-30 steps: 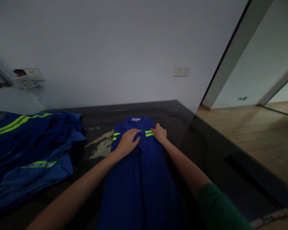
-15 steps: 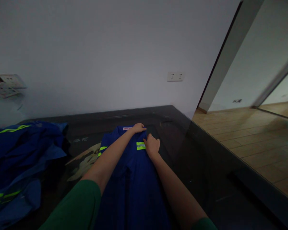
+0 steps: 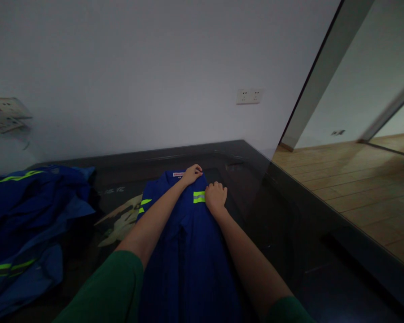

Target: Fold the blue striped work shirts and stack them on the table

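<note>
A blue work jacket (image 3: 202,251) with a collar, a white-and-red neck label and yellow-green reflective bands lies lengthwise in front of me, folded narrow. My left hand (image 3: 192,174) reaches across it to the shoulder beside the collar, fingers bent and closed on the fabric there. At the jacket's right edge, my right hand (image 3: 217,197) is curled next to the reflective strip (image 3: 199,197). Its fingers are closed over the edge, and the thumb is hidden.
More blue garments (image 3: 37,215) with reflective bands lie heaped on the left of the dark, glossy table (image 3: 256,211). A long dark object (image 3: 366,264) rests near the table's right edge. A wall with a socket (image 3: 249,96) stands behind; wooden floor (image 3: 343,188) extends to the right.
My right hand's fingers have curled more, and its thumb, seen before by the strip, is now hidden. My left hand stays at the shoulder. The view has shifted slightly.
</note>
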Demonstrator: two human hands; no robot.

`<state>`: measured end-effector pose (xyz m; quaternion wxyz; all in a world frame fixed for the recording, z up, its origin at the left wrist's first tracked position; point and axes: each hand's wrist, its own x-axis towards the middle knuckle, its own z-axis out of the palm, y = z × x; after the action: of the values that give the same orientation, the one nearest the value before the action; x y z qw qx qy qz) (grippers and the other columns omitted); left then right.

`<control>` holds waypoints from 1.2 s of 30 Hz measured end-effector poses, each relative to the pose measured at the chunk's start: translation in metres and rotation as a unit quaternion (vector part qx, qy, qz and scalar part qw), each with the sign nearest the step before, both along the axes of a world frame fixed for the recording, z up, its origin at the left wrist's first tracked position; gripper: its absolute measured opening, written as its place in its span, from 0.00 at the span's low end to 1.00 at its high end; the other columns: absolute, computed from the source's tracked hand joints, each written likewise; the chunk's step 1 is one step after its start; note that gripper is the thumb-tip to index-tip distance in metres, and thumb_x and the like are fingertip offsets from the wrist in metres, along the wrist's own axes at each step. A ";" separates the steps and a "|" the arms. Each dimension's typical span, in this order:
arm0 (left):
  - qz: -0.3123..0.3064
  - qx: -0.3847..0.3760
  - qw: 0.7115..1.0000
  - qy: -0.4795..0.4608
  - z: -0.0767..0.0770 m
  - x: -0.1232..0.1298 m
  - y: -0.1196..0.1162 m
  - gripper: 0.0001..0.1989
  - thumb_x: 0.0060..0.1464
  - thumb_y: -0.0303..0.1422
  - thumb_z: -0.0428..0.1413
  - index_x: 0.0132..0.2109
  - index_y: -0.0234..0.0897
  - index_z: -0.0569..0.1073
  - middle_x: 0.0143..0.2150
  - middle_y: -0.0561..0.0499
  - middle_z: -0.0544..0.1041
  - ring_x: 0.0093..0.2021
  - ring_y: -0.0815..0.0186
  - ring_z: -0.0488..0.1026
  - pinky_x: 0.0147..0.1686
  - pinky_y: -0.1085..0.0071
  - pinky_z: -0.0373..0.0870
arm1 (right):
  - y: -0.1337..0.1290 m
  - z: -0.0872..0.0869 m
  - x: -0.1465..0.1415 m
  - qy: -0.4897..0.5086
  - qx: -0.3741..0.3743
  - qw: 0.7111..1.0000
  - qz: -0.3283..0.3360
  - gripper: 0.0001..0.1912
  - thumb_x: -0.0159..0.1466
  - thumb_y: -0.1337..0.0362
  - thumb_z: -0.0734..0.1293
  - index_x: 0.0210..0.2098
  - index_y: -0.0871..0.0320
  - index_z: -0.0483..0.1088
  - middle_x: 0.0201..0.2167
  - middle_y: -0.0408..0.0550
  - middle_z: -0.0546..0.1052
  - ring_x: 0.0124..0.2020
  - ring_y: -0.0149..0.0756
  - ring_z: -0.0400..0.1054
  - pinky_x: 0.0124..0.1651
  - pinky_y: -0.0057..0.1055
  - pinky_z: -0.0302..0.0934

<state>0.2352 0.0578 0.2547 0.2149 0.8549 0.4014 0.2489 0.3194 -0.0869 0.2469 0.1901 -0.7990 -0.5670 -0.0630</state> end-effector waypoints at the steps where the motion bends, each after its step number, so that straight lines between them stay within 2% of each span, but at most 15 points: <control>1: -0.005 0.015 1.000 -0.003 -0.001 0.000 -0.004 0.09 0.55 0.26 0.55 0.45 0.36 0.70 0.39 0.49 0.76 0.41 0.65 0.74 0.44 0.69 0.68 | 0.000 0.000 0.000 -0.003 0.003 1.000 -0.001 0.18 0.68 0.65 0.53 0.45 0.64 0.72 0.47 0.65 0.72 0.49 0.51 0.63 0.48 0.45 0.53; 5: -0.007 0.130 0.991 0.019 0.003 -0.004 -0.019 0.12 0.58 0.31 0.54 0.49 0.38 0.69 0.50 0.45 0.72 0.52 0.60 0.68 0.53 0.62 0.63 | -0.004 0.005 -0.003 -0.035 0.036 0.999 0.018 0.21 0.69 0.68 0.49 0.53 0.62 0.67 0.52 0.65 0.70 0.50 0.51 0.62 0.48 0.44 0.54; 8: 0.013 0.210 0.975 0.065 0.010 -0.015 -0.024 0.11 0.61 0.31 0.50 0.49 0.38 0.70 0.51 0.44 0.71 0.54 0.59 0.66 0.53 0.60 0.63 | -0.006 0.009 -0.005 -0.070 0.057 0.990 0.109 0.23 0.69 0.68 0.48 0.59 0.59 0.62 0.57 0.60 0.67 0.55 0.48 0.59 0.53 0.43 0.52; 11: -0.014 0.202 0.974 0.101 0.010 -0.033 -0.026 0.12 0.60 0.28 0.48 0.49 0.37 0.72 0.52 0.45 0.72 0.54 0.61 0.67 0.54 0.63 0.63 | -0.004 0.007 -0.006 -0.068 0.039 0.980 0.180 0.23 0.70 0.68 0.49 0.61 0.57 0.61 0.61 0.55 0.64 0.61 0.43 0.55 0.63 0.43 0.43; 14: -0.049 0.180 0.974 0.129 0.005 -0.054 -0.033 0.14 0.60 0.28 0.48 0.51 0.37 0.72 0.56 0.45 0.71 0.57 0.61 0.65 0.59 0.62 0.58 | 0.000 -0.001 -0.007 -0.028 -0.025 0.985 0.171 0.22 0.71 0.61 0.51 0.61 0.58 0.60 0.64 0.54 0.60 0.65 0.44 0.51 0.65 0.50 0.38; 16: -0.033 0.169 0.978 0.118 0.004 -0.069 -0.044 0.15 0.61 0.29 0.48 0.53 0.37 0.71 0.58 0.45 0.69 0.59 0.61 0.64 0.61 0.60 0.57 | 0.002 -0.006 -0.007 -0.012 -0.050 0.986 0.158 0.24 0.71 0.58 0.51 0.63 0.58 0.59 0.65 0.55 0.58 0.66 0.44 0.48 0.65 0.54 0.37; 18: -0.023 0.157 0.984 0.076 0.010 -0.086 -0.063 0.16 0.62 0.30 0.47 0.54 0.36 0.70 0.58 0.45 0.70 0.60 0.62 0.64 0.61 0.61 0.57 | 0.002 -0.008 -0.007 -0.010 -0.048 0.987 0.155 0.24 0.71 0.58 0.52 0.63 0.57 0.58 0.66 0.55 0.57 0.67 0.44 0.47 0.65 0.56 0.36; 21: -0.077 0.110 0.991 0.027 0.026 -0.119 -0.106 0.15 0.63 0.33 0.46 0.53 0.38 0.70 0.54 0.47 0.73 0.57 0.64 0.66 0.59 0.63 0.60 | 0.000 -0.006 -0.007 -0.011 -0.029 0.989 0.142 0.23 0.70 0.58 0.54 0.61 0.57 0.61 0.64 0.56 0.60 0.66 0.46 0.49 0.64 0.57 0.39; 23: -0.115 0.074 0.990 0.028 0.033 -0.141 -0.142 0.14 0.62 0.36 0.49 0.53 0.40 0.70 0.53 0.48 0.73 0.56 0.64 0.67 0.58 0.63 0.61 | -0.002 0.000 -0.008 -0.021 -0.003 0.989 0.145 0.20 0.69 0.59 0.56 0.58 0.58 0.65 0.62 0.56 0.63 0.65 0.46 0.50 0.64 0.55 0.40; 25: -0.115 0.055 0.991 0.037 0.033 -0.158 -0.176 0.17 0.59 0.39 0.54 0.54 0.42 0.69 0.53 0.47 0.72 0.54 0.62 0.67 0.56 0.62 0.62 | -0.005 0.010 -0.012 -0.031 0.022 0.983 0.181 0.17 0.68 0.63 0.59 0.54 0.57 0.68 0.59 0.55 0.67 0.64 0.44 0.52 0.64 0.50 0.42; 28: -0.059 0.047 0.996 0.040 0.021 -0.171 -0.213 0.19 0.52 0.39 0.60 0.50 0.40 0.70 0.47 0.47 0.72 0.48 0.60 0.69 0.49 0.62 0.66 | -0.015 0.030 -0.020 -0.001 0.022 0.959 0.283 0.14 0.66 0.67 0.61 0.49 0.57 0.72 0.52 0.52 0.73 0.57 0.40 0.60 0.60 0.39 0.52; 30: -0.026 0.043 0.998 0.042 0.011 -0.171 -0.226 0.16 0.52 0.37 0.61 0.46 0.38 0.70 0.43 0.48 0.72 0.43 0.61 0.70 0.44 0.65 0.68 | -0.025 0.043 -0.025 0.054 -0.004 0.933 0.355 0.13 0.65 0.70 0.62 0.47 0.56 0.73 0.47 0.49 0.75 0.51 0.37 0.65 0.55 0.34 0.57; 33: -0.013 0.056 0.997 0.051 0.000 -0.167 -0.231 0.08 0.55 0.34 0.57 0.43 0.38 0.70 0.39 0.50 0.71 0.39 0.63 0.70 0.39 0.68 0.67 | -0.046 0.057 -0.026 0.116 -0.085 0.879 0.455 0.13 0.61 0.73 0.64 0.43 0.56 0.75 0.44 0.45 0.77 0.46 0.34 0.69 0.52 0.30 0.58; 36: -0.015 0.078 0.995 0.052 -0.001 -0.166 -0.230 0.05 0.58 0.30 0.52 0.41 0.38 0.70 0.37 0.51 0.72 0.37 0.64 0.70 0.36 0.70 0.67 | -0.062 0.059 -0.023 0.113 -0.154 0.843 0.502 0.15 0.57 0.72 0.69 0.44 0.55 0.75 0.44 0.45 0.77 0.48 0.36 0.68 0.53 0.31 0.57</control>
<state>0.0690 -0.1720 0.2536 0.1297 0.8868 0.3784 0.2313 0.2968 -0.1493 0.3059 0.1333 -0.4254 -0.8676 0.2203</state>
